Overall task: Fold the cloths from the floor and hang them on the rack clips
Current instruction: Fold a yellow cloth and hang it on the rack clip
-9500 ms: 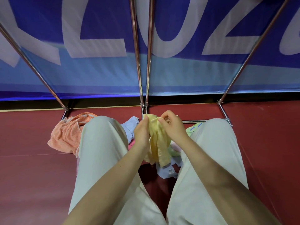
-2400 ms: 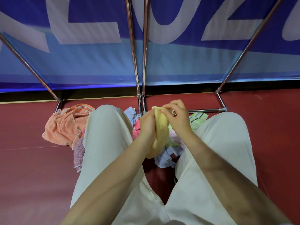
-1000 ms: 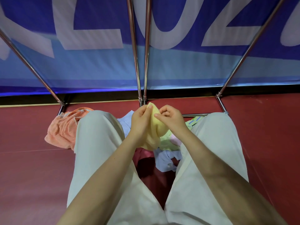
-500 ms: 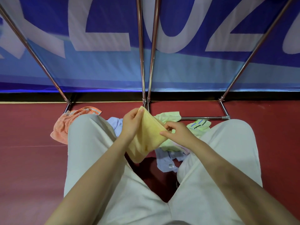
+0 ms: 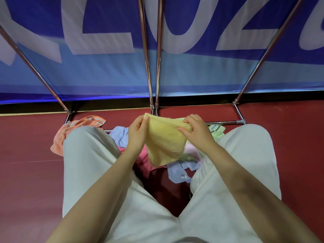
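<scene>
A yellow cloth (image 5: 164,142) hangs stretched between both hands, above my knees. My left hand (image 5: 137,133) pinches its top left corner. My right hand (image 5: 196,131) grips its top right edge, fingers curled over the cloth. Below the yellow cloth lies a pile on the red floor: a light blue cloth (image 5: 120,135), a pink cloth (image 5: 142,156), a pale green cloth (image 5: 216,131) and a lavender cloth (image 5: 178,172). An orange towel (image 5: 82,125) lies at the left, partly behind my left knee. The rack's steel poles (image 5: 145,55) rise ahead; no clips are in view.
The rack's base bar (image 5: 226,122) runs along the floor behind the pile. Slanted rack legs (image 5: 36,71) stand at both sides. A blue banner (image 5: 105,71) covers the wall behind. My legs in white trousers (image 5: 87,163) flank the pile.
The yellow cloth, bunched between my hands a second ago, now hangs spread out. My right hand has moved up to the cloth's top right edge.
</scene>
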A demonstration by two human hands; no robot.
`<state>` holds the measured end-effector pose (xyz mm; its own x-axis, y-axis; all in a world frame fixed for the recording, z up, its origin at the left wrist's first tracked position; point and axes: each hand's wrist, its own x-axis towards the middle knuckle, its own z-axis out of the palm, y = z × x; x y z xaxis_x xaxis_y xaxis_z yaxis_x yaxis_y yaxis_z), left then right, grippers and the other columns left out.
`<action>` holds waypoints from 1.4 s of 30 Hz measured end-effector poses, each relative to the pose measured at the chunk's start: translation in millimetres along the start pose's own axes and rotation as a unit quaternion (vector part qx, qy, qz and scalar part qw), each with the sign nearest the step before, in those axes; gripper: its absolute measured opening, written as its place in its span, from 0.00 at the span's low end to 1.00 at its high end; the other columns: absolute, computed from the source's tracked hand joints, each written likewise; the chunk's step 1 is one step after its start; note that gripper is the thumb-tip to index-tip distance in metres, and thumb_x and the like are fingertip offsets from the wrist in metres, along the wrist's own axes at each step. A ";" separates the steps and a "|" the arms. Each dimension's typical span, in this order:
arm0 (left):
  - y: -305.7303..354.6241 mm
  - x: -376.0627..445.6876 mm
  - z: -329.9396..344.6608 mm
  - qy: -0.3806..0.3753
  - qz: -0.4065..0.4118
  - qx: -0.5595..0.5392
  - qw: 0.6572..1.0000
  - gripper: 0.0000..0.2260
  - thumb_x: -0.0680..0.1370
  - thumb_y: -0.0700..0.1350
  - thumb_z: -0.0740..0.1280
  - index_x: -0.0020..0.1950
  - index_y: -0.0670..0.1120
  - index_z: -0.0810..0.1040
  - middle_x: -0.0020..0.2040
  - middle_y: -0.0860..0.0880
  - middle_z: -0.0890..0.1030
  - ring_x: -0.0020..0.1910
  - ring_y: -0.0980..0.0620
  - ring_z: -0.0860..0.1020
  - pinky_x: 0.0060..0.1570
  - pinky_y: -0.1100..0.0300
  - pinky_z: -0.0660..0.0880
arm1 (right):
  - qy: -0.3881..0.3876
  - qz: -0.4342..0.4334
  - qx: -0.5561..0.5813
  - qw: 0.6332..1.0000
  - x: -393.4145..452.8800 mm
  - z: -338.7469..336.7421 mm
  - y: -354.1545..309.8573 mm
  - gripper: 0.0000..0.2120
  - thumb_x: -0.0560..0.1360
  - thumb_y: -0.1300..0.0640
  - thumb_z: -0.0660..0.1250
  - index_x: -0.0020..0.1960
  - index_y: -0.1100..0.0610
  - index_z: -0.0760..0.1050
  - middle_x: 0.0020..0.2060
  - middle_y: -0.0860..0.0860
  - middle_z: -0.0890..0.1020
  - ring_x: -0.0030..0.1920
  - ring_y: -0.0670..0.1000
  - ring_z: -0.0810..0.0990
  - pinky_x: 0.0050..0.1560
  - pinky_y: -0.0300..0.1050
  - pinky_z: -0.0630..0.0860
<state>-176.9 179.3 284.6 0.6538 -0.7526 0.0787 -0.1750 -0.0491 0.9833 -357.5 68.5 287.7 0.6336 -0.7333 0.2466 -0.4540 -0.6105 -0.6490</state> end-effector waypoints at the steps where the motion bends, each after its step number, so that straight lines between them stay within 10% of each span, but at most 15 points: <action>1: 1.7 -1.9 1.1 -0.004 0.006 -0.004 1.000 0.14 0.83 0.43 0.59 0.43 0.34 0.73 0.37 0.46 0.68 0.37 0.57 0.65 0.38 0.63 0.62 | 0.022 -0.003 -0.010 1.000 1.3 1.9 2.9 0.09 0.71 0.57 0.73 0.41 0.58 0.73 0.42 0.46 0.72 0.47 0.48 0.68 0.45 0.40 0.64; 7: 9.8 -7.2 7.0 -0.033 0.013 -0.013 0.999 0.13 0.83 0.40 0.59 0.39 0.48 0.73 0.31 0.62 0.71 0.34 0.64 0.67 0.38 0.71 0.65 | 0.032 0.098 0.107 0.989 5.3 4.3 11.8 0.12 0.70 0.60 0.74 0.38 0.58 0.69 0.39 0.46 0.72 0.39 0.45 0.70 0.42 0.37 0.66; 21: -3.4 5.7 0.5 -0.025 -0.016 -0.026 0.999 0.15 0.83 0.44 0.58 0.45 0.32 0.72 0.39 0.45 0.69 0.39 0.57 0.66 0.37 0.71 0.65 | -0.074 0.141 0.131 0.978 4.2 11.1 5.8 0.10 0.72 0.58 0.71 0.50 0.47 0.74 0.31 0.47 0.69 0.32 0.44 0.68 0.34 0.33 0.63; 25: -5.2 10.0 -1.4 -0.001 -0.030 -0.014 0.999 0.15 0.83 0.44 0.59 0.44 0.33 0.73 0.38 0.45 0.68 0.35 0.60 0.66 0.35 0.70 0.64 | -0.117 0.137 0.113 0.977 5.5 14.4 5.3 0.05 0.72 0.55 0.71 0.39 0.49 0.76 0.37 0.54 0.79 0.36 0.47 0.72 0.39 0.44 0.66; 33: -11.7 11.5 0.0 0.012 -0.093 -0.039 0.995 0.15 0.81 0.51 0.59 0.41 0.42 0.72 0.37 0.49 0.67 0.39 0.56 0.65 0.42 0.58 0.63 | -0.027 0.170 0.207 0.963 8.5 11.1 0.8 0.07 0.73 0.59 0.71 0.40 0.61 0.75 0.36 0.44 0.72 0.35 0.39 0.70 0.36 0.29 0.65; 42: -9.7 11.0 16.8 0.023 -0.190 -0.146 0.971 0.18 0.69 0.63 0.63 0.42 0.48 0.75 0.42 0.47 0.69 0.43 0.48 0.67 0.45 0.52 0.65 | 0.051 0.240 0.246 0.938 17.4 14.8 -2.0 0.08 0.76 0.55 0.67 0.39 0.53 0.72 0.34 0.48 0.74 0.35 0.46 0.71 0.36 0.39 0.68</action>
<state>-180.4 160.5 273.2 0.6636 -0.6864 -0.2973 0.2965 -0.1236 0.9470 -336.3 61.4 282.7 0.3549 -0.9286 -0.1080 -0.3115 -0.0086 -0.9502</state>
